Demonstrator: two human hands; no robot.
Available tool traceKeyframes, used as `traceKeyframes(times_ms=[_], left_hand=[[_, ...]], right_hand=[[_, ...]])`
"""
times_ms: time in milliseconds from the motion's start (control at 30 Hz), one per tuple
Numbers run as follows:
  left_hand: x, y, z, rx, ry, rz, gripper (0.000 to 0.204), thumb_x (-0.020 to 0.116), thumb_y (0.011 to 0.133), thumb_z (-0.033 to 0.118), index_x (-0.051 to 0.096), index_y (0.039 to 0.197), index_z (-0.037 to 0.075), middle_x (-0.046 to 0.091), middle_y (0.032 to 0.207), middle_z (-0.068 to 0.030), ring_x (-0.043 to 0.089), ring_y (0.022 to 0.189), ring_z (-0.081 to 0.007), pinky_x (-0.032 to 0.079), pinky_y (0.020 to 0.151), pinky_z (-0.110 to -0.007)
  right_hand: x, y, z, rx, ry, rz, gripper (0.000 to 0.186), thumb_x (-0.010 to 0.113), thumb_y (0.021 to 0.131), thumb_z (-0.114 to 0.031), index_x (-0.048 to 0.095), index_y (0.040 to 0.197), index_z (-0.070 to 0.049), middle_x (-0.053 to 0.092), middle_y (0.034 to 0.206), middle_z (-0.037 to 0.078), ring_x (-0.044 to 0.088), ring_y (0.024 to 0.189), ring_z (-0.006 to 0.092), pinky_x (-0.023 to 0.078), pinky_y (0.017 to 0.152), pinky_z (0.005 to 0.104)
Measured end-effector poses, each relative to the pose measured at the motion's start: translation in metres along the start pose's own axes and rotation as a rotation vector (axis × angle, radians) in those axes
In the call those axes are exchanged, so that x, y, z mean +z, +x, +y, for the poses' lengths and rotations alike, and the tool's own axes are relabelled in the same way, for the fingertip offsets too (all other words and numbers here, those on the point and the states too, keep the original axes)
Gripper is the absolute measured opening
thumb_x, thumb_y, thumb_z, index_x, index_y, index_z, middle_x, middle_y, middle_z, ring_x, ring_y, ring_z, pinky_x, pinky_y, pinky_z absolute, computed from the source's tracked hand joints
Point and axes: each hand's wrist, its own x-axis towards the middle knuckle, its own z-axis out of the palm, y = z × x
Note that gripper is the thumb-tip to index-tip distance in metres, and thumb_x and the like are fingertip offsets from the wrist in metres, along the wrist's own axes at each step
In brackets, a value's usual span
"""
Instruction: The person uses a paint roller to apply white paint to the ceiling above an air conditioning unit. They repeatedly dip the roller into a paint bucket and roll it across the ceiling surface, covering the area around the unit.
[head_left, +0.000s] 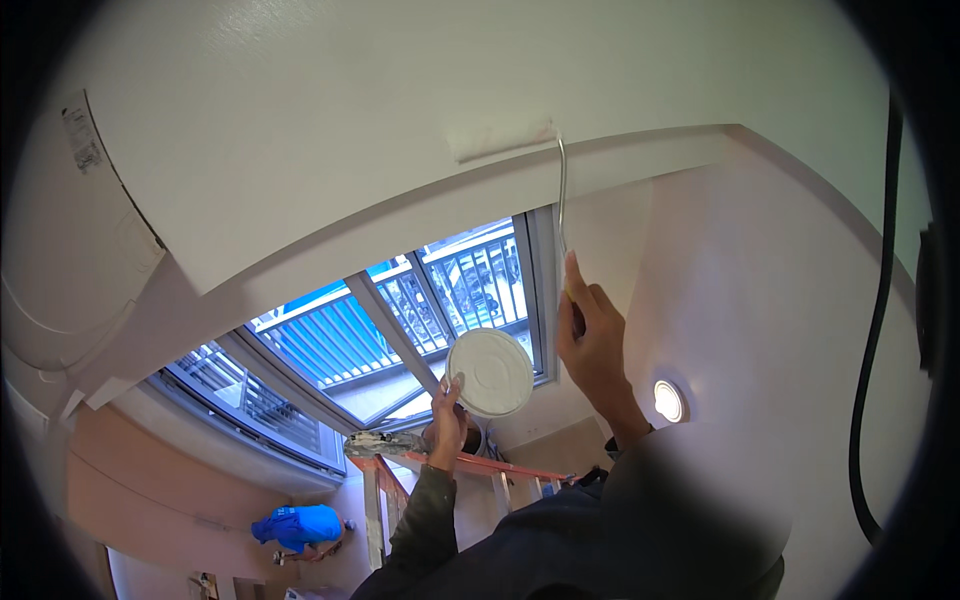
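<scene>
My right hand (pixel 592 335) is closed round the handle of a paint roller, forefinger stretched along it. Its bent metal rod (pixel 563 190) runs up to the white roller sleeve (pixel 500 143), which lies against the pale surface just above a long edge. Lower and to the left, my left hand (pixel 449 425) grips the rim of a round white lid (pixel 492 372), with the thumb on its face. Behind that hand, partly hidden, is a dark round container (pixel 468 437) by the top of an orange stepladder (pixel 500 466).
Large glazed window panels (pixel 400 310) show a railing outside. A person in a blue shirt (pixel 318 524) bends over at the lower left. A white casing (pixel 75 250) stands out at the left. A round lamp (pixel 670 400) glows at the right, near a hanging black cable (pixel 872 370).
</scene>
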Motion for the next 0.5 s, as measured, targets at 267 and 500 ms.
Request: traceKeyframes(times_ms=[267, 500], left_hand=[[0.008, 0.004, 0.008, 0.005, -0.012, -0.026, 0.042, 0.058, 0.098, 0.019, 0.048, 0.134, 0.0, 0.062, 0.116, -0.0068, 0.062, 0.1, -0.0117, 0.053, 0.08, -0.025], [0.003, 0.008, 0.005, -0.012, 0.059, -0.021, 0.043, 0.056, 0.098, 0.021, 0.046, 0.135, 0.0, 0.059, 0.125, -0.0099, 0.06, 0.11, -0.0168, 0.051, 0.087, -0.03]], right_hand=[[0.008, -0.038, 0.005, -0.038, 0.053, 0.029, 0.056, 0.061, 0.089, 0.005, 0.05, 0.143, -0.006, 0.049, 0.068, 0.004, 0.042, 0.052, 0.0103, 0.036, 0.047, 0.0264], [0.029, -0.029, -0.006, -0.066, 0.142, 0.001, 0.054, 0.063, 0.088, 0.005, 0.052, 0.141, -0.004, 0.05, 0.069, 0.004, 0.04, 0.052, 0.0077, 0.033, 0.045, 0.0244]])
